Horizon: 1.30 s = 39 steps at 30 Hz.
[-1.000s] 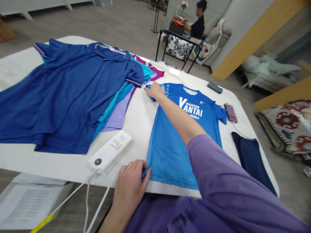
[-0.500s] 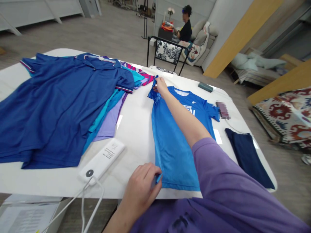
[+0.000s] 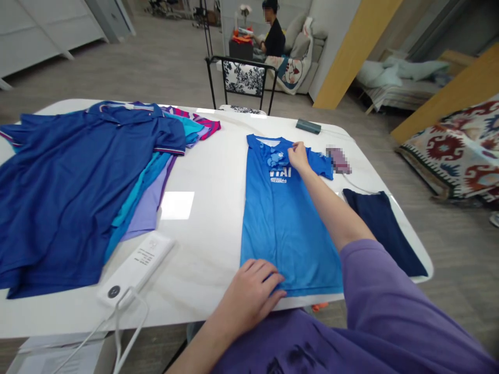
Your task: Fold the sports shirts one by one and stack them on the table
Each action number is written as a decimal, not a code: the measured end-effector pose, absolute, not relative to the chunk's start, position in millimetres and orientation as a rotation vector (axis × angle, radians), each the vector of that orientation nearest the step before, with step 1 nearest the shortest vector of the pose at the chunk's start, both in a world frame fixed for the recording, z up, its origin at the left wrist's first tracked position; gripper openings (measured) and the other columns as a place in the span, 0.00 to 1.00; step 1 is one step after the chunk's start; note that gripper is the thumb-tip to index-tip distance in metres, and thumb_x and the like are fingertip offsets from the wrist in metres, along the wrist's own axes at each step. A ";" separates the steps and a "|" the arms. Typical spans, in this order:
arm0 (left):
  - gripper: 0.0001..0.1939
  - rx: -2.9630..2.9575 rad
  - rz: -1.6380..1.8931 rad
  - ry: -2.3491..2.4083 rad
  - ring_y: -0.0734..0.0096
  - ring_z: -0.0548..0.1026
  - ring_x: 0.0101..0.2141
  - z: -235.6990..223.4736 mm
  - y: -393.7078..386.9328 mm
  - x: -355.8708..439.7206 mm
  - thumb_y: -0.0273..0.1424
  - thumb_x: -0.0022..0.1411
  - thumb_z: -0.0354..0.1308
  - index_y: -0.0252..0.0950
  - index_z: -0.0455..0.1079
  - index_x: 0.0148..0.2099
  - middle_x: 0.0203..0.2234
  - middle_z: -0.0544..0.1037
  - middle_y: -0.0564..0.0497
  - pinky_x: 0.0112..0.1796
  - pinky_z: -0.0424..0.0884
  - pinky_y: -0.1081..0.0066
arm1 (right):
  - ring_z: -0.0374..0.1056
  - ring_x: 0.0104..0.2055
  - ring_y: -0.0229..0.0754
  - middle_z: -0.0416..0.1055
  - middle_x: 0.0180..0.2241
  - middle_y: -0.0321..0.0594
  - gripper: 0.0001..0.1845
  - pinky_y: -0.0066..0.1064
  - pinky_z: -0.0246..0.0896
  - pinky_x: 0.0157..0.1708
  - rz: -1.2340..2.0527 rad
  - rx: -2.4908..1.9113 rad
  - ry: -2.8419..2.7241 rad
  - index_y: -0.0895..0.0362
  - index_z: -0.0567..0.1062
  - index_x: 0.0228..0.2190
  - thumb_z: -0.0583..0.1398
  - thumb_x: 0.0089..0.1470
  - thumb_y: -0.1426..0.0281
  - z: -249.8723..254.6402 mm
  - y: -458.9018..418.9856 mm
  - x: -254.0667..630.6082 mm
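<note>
A bright blue sports shirt (image 3: 284,223) with white lettering lies flat on the white table (image 3: 210,171), its left side folded inward over the front. My left hand (image 3: 251,296) rests at the near hem, fingers closed on the folded edge of the fabric. My right hand (image 3: 299,156) reaches far across and pinches the folded-over sleeve against the chest print. Both purple sleeves of my top fill the lower right.
A pile of dark blue, teal and lilac shirts (image 3: 78,176) covers the table's left. A white device (image 3: 136,267) with cables lies near the front edge. A folded navy cloth (image 3: 384,228) and a dark case (image 3: 307,126) sit right. A person (image 3: 273,31) sits beyond a chair (image 3: 244,78).
Both hands carried the shirt's left side and sleeve rightward, folding it over the front. The lettering is now partly covered. My view shifted left and up.
</note>
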<state>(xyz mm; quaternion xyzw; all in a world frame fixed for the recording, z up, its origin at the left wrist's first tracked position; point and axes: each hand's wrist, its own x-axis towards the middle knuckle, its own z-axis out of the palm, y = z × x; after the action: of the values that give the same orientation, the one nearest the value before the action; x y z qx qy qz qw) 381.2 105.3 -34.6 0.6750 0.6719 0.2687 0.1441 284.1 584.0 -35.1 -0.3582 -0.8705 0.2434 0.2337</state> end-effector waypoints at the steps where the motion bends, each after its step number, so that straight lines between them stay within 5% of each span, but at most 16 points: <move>1: 0.13 1.966 0.799 2.008 0.54 0.82 0.61 -36.9 108.9 380.9 0.37 0.83 0.59 0.44 0.80 0.63 0.59 0.86 0.44 0.62 0.79 0.51 | 0.71 0.66 0.58 0.74 0.66 0.66 0.28 0.56 0.66 0.71 0.608 -0.985 -2.423 0.66 0.74 0.64 0.52 0.75 0.61 -37.8 582.7 284.5; 5: 0.30 2.026 0.694 2.286 0.49 0.63 0.80 -51.5 117.4 375.4 0.38 0.83 0.57 0.40 0.66 0.81 0.79 0.69 0.44 0.77 0.66 0.46 | 0.61 0.79 0.60 0.66 0.77 0.52 0.32 0.60 0.55 0.79 0.526 -0.749 -2.709 0.56 0.71 0.75 0.54 0.76 0.62 -49.8 574.4 261.4; 9: 0.45 2.012 0.493 2.358 0.43 0.56 0.83 -66.4 114.3 373.6 0.49 0.80 0.60 0.35 0.52 0.87 0.84 0.55 0.40 0.77 0.65 0.45 | 0.46 0.86 0.57 0.51 0.84 0.48 0.38 0.61 0.36 0.85 0.528 -0.663 -2.916 0.55 0.63 0.81 0.49 0.80 0.52 -65.5 578.7 231.3; 13: 0.47 1.977 0.436 2.382 0.42 0.55 0.83 -71.1 111.1 377.6 0.52 0.80 0.59 0.36 0.49 0.88 0.85 0.53 0.40 0.77 0.65 0.43 | 0.36 0.89 0.59 0.41 0.86 0.44 0.43 0.64 0.24 0.85 0.503 -0.681 -3.019 0.53 0.56 0.84 0.48 0.80 0.46 -77.8 594.5 217.5; 18: 0.46 1.920 0.433 2.379 0.42 0.54 0.83 -68.7 112.5 379.2 0.51 0.80 0.58 0.37 0.50 0.88 0.85 0.52 0.41 0.78 0.64 0.42 | 0.33 0.89 0.57 0.41 0.86 0.42 0.43 0.63 0.15 0.85 0.397 -0.464 -2.994 0.53 0.56 0.84 0.51 0.79 0.47 -75.6 590.6 213.8; 25: 0.45 1.912 0.433 2.354 0.41 0.54 0.83 -71.1 114.1 378.6 0.50 0.80 0.58 0.39 0.50 0.88 0.85 0.53 0.40 0.79 0.62 0.41 | 0.44 0.86 0.60 0.52 0.84 0.42 0.42 0.64 0.26 0.86 0.495 -0.424 -2.986 0.50 0.60 0.82 0.52 0.79 0.43 -54.5 575.8 232.2; 30: 0.44 1.952 0.412 2.314 0.41 0.55 0.83 -70.4 100.0 372.7 0.49 0.80 0.58 0.39 0.51 0.88 0.84 0.55 0.40 0.78 0.62 0.40 | 0.61 0.78 0.72 0.64 0.75 0.68 0.42 0.72 0.52 0.77 0.364 -1.037 -2.668 0.67 0.68 0.74 0.55 0.79 0.45 -30.6 637.1 322.6; 33: 0.42 1.957 0.377 2.304 0.37 0.56 0.82 -59.4 95.1 371.8 0.46 0.79 0.59 0.35 0.56 0.85 0.83 0.58 0.35 0.77 0.61 0.35 | 0.69 0.73 0.73 0.71 0.68 0.76 0.37 0.68 0.61 0.73 0.328 -1.428 -2.610 0.73 0.72 0.68 0.60 0.78 0.52 -25.3 673.9 399.2; 36: 0.35 1.902 0.412 2.335 0.32 0.66 0.76 -39.3 116.3 390.2 0.41 0.78 0.60 0.32 0.64 0.79 0.76 0.68 0.28 0.71 0.66 0.35 | 0.72 0.70 0.69 0.74 0.65 0.77 0.32 0.63 0.65 0.71 0.342 -1.593 -2.596 0.75 0.72 0.67 0.61 0.79 0.59 -29.4 688.7 451.1; 39: 0.26 1.945 0.464 2.145 0.44 0.79 0.63 -20.5 163.4 434.9 0.41 0.80 0.60 0.35 0.69 0.73 0.62 0.79 0.33 0.60 0.75 0.48 | 0.74 0.70 0.66 0.75 0.65 0.75 0.30 0.62 0.66 0.71 0.362 -1.613 -2.565 0.73 0.71 0.68 0.59 0.80 0.62 -36.0 687.0 464.5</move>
<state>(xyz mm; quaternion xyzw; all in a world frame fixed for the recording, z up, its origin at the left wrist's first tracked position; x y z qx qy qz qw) 434.9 163.4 -20.5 0.6598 0.7274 0.1574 0.1043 464.5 687.0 -36.0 -0.5280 -0.8398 0.1184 0.0449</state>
